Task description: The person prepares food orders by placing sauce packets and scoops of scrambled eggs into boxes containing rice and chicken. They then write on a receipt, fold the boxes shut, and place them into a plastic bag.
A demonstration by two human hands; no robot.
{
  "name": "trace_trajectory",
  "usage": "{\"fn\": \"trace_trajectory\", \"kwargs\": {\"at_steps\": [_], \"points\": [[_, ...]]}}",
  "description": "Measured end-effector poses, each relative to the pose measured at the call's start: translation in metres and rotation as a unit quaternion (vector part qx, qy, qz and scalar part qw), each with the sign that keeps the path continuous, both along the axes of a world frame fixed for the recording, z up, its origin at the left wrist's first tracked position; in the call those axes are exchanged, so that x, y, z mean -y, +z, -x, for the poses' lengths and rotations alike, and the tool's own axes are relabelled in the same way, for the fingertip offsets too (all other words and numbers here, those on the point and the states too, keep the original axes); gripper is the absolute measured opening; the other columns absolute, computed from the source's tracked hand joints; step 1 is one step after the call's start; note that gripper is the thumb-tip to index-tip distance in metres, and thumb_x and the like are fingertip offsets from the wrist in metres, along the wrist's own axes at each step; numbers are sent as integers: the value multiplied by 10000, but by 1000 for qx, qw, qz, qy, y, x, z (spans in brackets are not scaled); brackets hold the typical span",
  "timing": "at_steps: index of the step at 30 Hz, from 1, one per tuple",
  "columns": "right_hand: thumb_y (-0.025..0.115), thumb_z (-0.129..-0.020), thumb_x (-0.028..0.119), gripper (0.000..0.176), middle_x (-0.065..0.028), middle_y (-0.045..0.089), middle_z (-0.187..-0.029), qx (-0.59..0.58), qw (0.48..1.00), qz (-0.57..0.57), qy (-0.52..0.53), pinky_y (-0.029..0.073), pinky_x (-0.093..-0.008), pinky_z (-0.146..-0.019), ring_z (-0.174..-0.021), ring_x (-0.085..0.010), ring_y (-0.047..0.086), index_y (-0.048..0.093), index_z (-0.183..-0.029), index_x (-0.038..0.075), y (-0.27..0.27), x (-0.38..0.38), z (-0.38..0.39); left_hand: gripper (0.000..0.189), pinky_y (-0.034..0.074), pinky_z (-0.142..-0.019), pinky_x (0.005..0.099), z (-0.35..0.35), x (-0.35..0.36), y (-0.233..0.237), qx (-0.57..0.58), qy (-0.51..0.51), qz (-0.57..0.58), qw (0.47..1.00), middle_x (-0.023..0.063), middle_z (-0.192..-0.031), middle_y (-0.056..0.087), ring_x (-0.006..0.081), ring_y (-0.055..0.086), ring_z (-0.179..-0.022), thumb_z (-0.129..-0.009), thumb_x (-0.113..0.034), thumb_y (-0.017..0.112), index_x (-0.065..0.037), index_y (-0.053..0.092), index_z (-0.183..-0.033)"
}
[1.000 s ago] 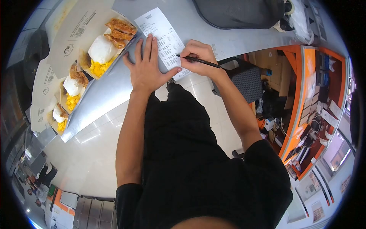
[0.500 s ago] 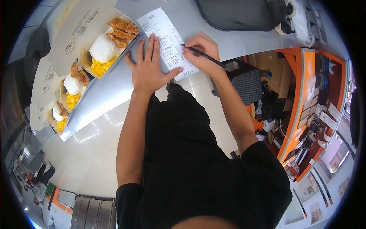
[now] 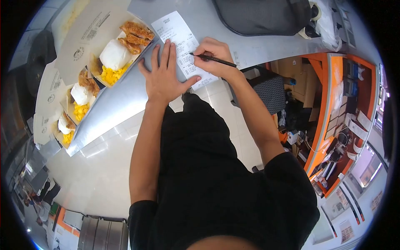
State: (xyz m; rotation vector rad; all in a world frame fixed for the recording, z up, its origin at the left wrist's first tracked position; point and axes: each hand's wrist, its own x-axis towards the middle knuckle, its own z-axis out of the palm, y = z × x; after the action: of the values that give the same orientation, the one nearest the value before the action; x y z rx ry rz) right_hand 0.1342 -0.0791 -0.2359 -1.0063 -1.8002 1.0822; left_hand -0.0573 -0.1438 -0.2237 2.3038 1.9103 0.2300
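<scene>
The receipt (image 3: 185, 35) lies printed side up on the metal desk (image 3: 110, 108), in front of you, aslant, its lower end reaching past the desk's near edge. Your left hand (image 3: 161, 81) is palm down at its left side; the fingers are spread, the thumb stands well out from them, and its tip rests on the lower part of the receipt. Your right hand (image 3: 216, 56) is at the right side of the receipt, its grip pinching a black pen (image 3: 223, 62) between thumb and fingers, the other fingers curled in. The pen slants, its tip over the printed lines about midway down the receipt; whether it touches the paper is too small to tell.

To the left of your left hand, three open boxes stand in a row along the desk edge: the near box (image 3: 95, 68), the middle box (image 3: 68, 100) and the far box (image 3: 56, 129). Each holds a white mound, yellow food and browned pieces, with its printed lid folded back. The near box is just beside your left hand, apart from it.

Beyond the receipt, to the right, a black bag (image 3: 260, 16) lies on the desk, with a clear plastic bag (image 3: 327, 27) near its right end. Below the desk's right part are a dark stool (image 3: 268, 93) and an orange shelf (image 3: 329, 108).
</scene>
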Motion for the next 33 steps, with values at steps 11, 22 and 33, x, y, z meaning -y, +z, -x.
{"fn": "trace_trajectory", "kwargs": {"at_steps": [11, 22, 33], "points": [[683, -758, -40, 130, -71, 612, -796, -93, 983, 0, -156, 492, -272, -601, -678, -126, 611, 601, -852, 0, -15, -5, 3, 1113, 147, -1088, 721, 3, 0, -3, 35, -3, -15, 999, 55, -1634, 265, 295, 250, -1476, -765, -807, 549, -57, 302, -1550], [595, -883, 268, 282, -278, 673, -809, 384, 917, 76, -80, 526, -570, -719, -762, -476, 665, 564, -1025, 26, 37, -18, 13, 820, 230, -1154, 589, -15, -32, 3, 100, -31, -13, 994, 237, -1593, 272, 369, 244, -1488, -889, -422, 631, 22, 334, -1511], [699, -851, 121, 102, -109, 684, -825, 107, 942, -115, -297, 517, -322, -618, -646, -205, 652, 692, -913, 40, 183, -131, -90, 533, 259, -1171, 553, -37, -65, 4, 105, -20, -19, 994, 242, -1520, 391, 417, 326, -1437, -932, -65, 495, 52, 405, -1445]]}}
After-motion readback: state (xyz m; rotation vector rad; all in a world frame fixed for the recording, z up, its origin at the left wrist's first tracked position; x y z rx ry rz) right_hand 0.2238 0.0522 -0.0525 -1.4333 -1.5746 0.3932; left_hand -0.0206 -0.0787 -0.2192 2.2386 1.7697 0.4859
